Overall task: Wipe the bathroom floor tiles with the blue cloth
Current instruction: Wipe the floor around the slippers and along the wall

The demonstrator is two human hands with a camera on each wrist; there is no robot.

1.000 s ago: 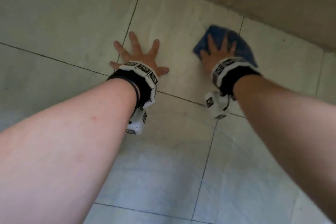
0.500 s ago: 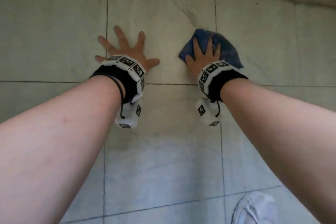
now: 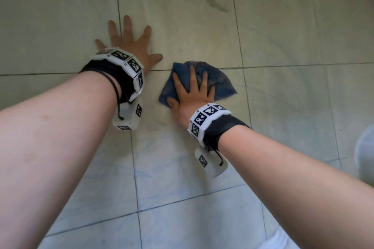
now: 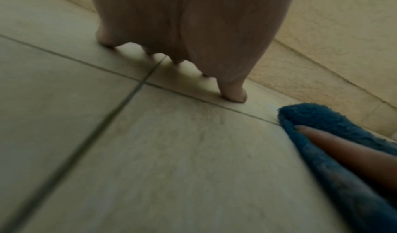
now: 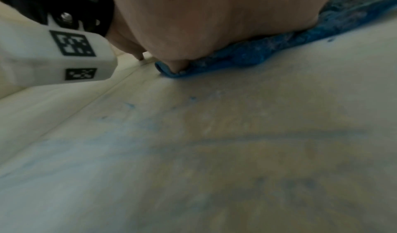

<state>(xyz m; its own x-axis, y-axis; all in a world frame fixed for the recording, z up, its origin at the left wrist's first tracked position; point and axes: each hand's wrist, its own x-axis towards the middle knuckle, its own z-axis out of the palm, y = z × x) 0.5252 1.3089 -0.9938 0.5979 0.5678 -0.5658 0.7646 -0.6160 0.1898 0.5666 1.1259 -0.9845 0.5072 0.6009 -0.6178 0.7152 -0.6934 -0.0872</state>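
Your head camera looks steeply down from above at the floor tiles [image 3: 182, 26], taking in both forearms. Your left wrist camera sits low, just off the floor, facing along the left hand [image 4: 193, 24] toward the wall base, with the blue cloth [image 4: 322, 121] at its right edge. Your right wrist camera sits very near the floor, under the right hand [image 5: 214, 15]. All three views share the cloth and the tile around it.
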